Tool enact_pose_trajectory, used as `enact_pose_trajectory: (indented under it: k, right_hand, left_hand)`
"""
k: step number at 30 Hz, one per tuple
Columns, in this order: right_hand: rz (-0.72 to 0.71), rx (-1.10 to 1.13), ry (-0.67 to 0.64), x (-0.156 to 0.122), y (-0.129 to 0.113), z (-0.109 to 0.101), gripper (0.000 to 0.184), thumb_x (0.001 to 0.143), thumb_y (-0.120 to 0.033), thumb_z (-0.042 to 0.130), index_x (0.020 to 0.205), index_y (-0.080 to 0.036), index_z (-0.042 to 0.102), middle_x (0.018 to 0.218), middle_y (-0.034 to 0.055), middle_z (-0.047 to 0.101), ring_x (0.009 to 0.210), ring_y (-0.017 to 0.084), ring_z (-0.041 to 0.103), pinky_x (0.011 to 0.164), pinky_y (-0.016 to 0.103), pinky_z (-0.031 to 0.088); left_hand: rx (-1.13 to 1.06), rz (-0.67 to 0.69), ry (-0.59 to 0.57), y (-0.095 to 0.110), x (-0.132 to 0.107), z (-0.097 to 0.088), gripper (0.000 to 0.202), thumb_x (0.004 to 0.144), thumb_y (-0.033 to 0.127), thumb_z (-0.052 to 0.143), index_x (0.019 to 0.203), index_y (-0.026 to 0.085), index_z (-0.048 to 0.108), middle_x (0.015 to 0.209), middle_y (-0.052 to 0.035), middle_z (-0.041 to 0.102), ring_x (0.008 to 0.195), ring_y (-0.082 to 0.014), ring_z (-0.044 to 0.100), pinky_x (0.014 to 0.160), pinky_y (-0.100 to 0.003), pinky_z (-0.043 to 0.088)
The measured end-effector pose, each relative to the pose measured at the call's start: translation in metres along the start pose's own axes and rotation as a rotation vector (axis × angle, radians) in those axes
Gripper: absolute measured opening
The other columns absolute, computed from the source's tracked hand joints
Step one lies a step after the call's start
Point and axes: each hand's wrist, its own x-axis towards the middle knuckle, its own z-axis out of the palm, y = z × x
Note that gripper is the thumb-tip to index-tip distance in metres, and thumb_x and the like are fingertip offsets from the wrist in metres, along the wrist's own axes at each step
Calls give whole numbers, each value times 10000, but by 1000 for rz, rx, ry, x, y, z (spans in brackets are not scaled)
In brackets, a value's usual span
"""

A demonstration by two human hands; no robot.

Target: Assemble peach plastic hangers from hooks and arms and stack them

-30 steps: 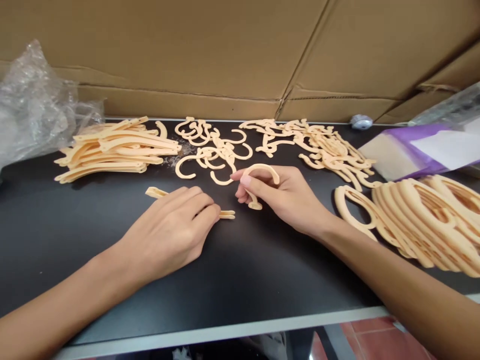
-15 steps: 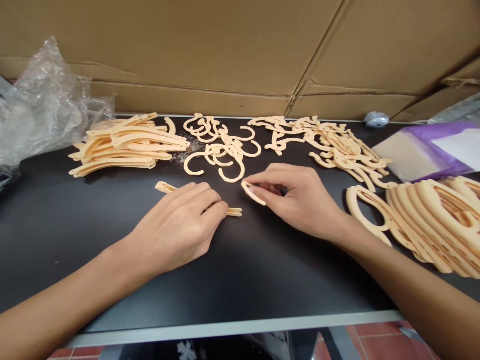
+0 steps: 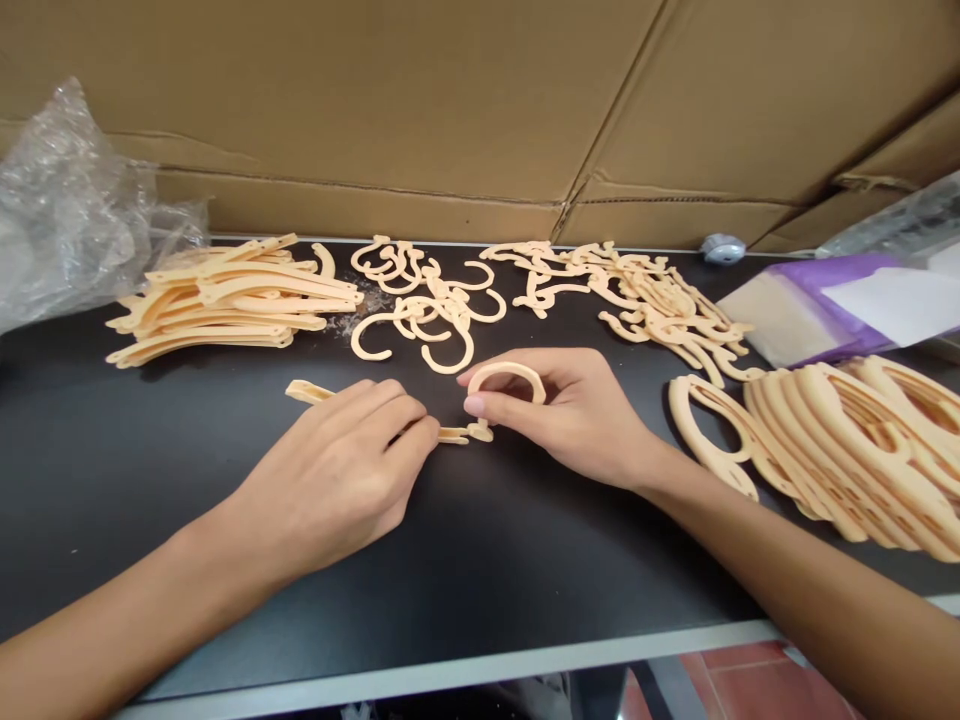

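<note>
My left hand [image 3: 352,455] is closed around a cream plastic hanger arm [image 3: 309,392], whose two ends stick out on either side of the fingers. My right hand [image 3: 551,405] pinches a cream hanger hook [image 3: 517,370] between thumb and fingertips, its curve turned upward. The hook's small base is at the forked right end of the hanger arm; whether they are joined I cannot tell. Beyond the hands lie several loose hooks [image 3: 450,365] on the black table [image 3: 480,580]. Part of the hanger arm is hidden under my left hand.
Long hanger arms are piled [image 3: 247,290] at the back left, beside crumpled clear plastic [image 3: 67,210]. Smaller curved pieces [image 3: 660,300] lie at the back right. Stacked hanger parts [image 3: 832,440] and a purple packet [image 3: 840,290] are on the right. Cardboard [image 3: 375,100] stands behind.
My right hand has turned the hook upright and brought its base to the end of the hanger arm. My left hand still holds the arm. The whole view has shifted slightly.
</note>
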Motion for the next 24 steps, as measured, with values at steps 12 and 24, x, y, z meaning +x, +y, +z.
enact_pose_trajectory:
  k: [12,24]
  right_hand:
    - [69,120,-34,-1,6,8,267,831,-414,783,903,-173,694,709,-5,681,620,136,640,632,271,536]
    - [87,174,-149,2,8,6,217,837,-346,765,889,-171,649,656,-37,638,579,108,577,607,240,484]
  left_hand:
    - [-3,16,20,0,1,0,171,924,57,562,835,110,698,822,-84,689,716,-222,602,653,-376,514]
    - [-124,58,13,-8,2,2,147,927,62,570,890,115,702,872,-101,709,770,-223,626,702,-370,520]
